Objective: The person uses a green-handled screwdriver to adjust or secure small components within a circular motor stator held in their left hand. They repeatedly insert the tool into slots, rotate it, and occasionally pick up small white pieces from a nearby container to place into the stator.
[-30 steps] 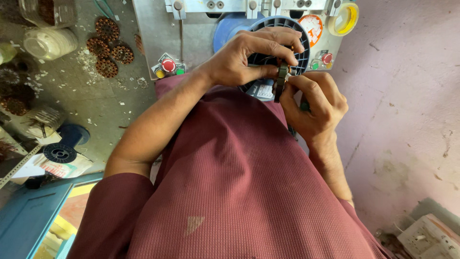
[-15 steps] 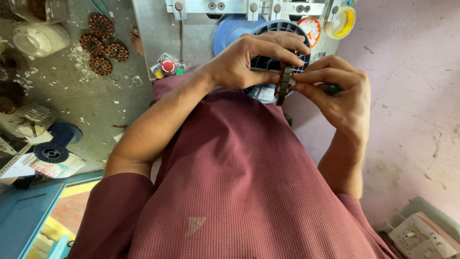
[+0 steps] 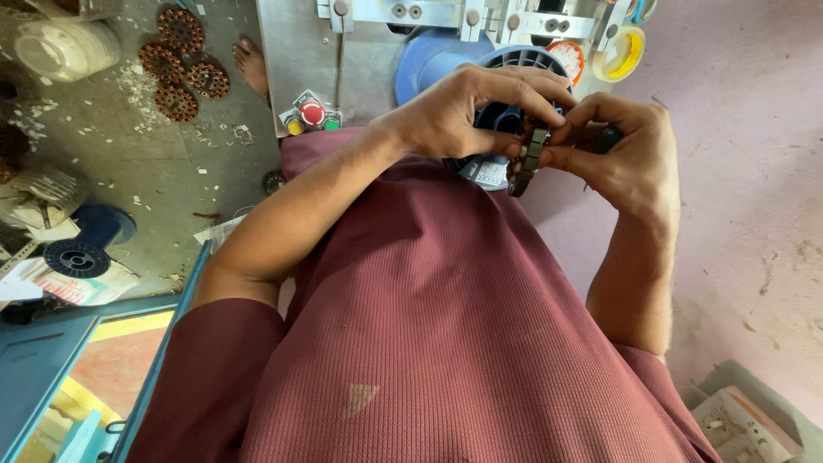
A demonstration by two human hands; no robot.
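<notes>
A small dark metal part [image 3: 525,159] is gripped between the fingertips of the left hand [image 3: 463,111] and the right hand [image 3: 621,154], both closed on it. It is held above a blue ribbed spool [image 3: 514,64] at the front edge of the grey machine [image 3: 291,51].

We see the stacked metal part [image 3: 525,159] pinched between our two hands, left hand [image 3: 467,111] at nine o'clock, right hand [image 3: 630,154] at three. Behind it sits the spool [image 3: 514,64]. Three push buttons [image 3: 310,116] lie toward nine o'clock, round stators [image 3: 180,64] on the floor [image 3: 129,171] farther out.
</notes>
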